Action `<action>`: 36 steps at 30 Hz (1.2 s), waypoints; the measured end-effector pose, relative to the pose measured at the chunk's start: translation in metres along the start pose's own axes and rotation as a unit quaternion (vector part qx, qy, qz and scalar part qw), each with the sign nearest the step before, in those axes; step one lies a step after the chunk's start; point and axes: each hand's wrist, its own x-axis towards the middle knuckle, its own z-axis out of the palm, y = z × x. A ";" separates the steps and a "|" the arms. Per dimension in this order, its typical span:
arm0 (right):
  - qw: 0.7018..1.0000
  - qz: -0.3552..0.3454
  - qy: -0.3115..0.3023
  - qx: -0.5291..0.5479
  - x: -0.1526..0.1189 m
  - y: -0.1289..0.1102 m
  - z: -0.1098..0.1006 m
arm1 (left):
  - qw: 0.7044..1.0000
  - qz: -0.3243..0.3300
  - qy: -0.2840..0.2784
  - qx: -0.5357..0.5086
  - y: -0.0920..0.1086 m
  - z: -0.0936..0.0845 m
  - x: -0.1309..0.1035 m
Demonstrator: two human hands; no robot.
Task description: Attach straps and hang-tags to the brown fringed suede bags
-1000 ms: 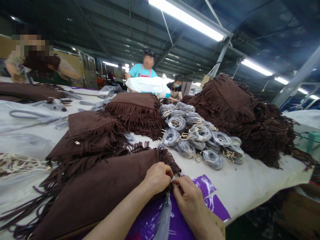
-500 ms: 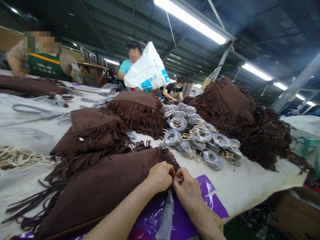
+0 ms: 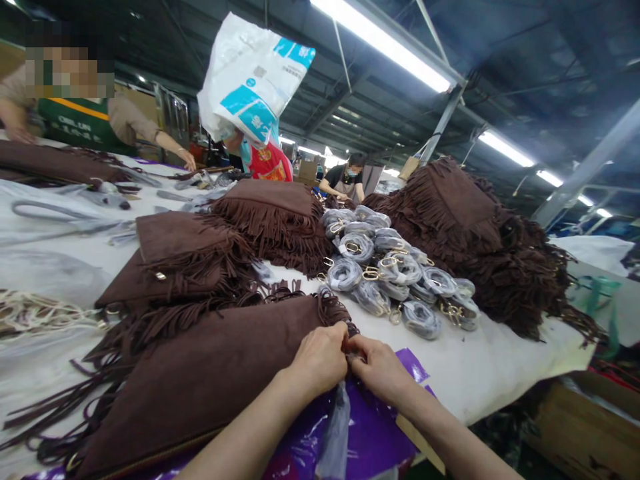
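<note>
A dark brown fringed bag (image 3: pixel 210 373) lies flat at the front of the table, its gold zipper along the near edge. My left hand (image 3: pixel 323 357) is closed at the bag's right end. Touching it there, my right hand (image 3: pixel 375 363) is closed too, in a pinch. What the fingertips grip is too small and hidden to make out. Below them hangs a plastic-wrapped strip (image 3: pixel 335 427), over a shiny purple sheet (image 3: pixel 370 433).
Coiled, plastic-wrapped straps (image 3: pixel 403 267) with gold clasps lie behind my hands. Brown fringed bags are piled at the right (image 3: pixel 455 207) and centre (image 3: pixel 270 200). A person (image 3: pixel 267 157) holds a white plastic bag (image 3: pixel 255 73); another person (image 3: pixel 75 120) stands far left. A cardboard box (image 3: pixel 585 427) sits lower right.
My right forearm has swung outward to the right, while both hands stay together at the bag's end. The white plastic bag has risen and moved left. The person at far left has stretched out an arm.
</note>
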 end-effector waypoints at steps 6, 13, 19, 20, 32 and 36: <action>0.999 -0.045 -0.015 -0.003 -0.006 0.006 -0.002 | 0.998 0.040 -0.032 0.028 0.002 -0.005 -0.003; 0.993 -0.063 0.098 0.023 -0.022 0.021 0.027 | 0.994 0.042 -0.075 0.069 -0.003 -0.007 0.012; 0.988 -0.069 0.137 0.015 -0.023 0.023 0.033 | 0.985 0.027 -0.158 0.066 -0.004 -0.013 0.035; 0.988 -0.065 0.137 0.012 -0.023 0.024 0.033 | 0.983 0.029 -0.170 0.066 -0.004 -0.015 0.038; 0.988 -0.072 0.139 0.005 -0.021 0.031 0.039 | 0.967 0.123 -0.217 0.053 -0.012 -0.018 0.048; 0.986 -0.059 0.156 0.024 -0.025 0.039 0.046 | 0.967 0.118 -0.207 0.093 -0.011 -0.014 0.045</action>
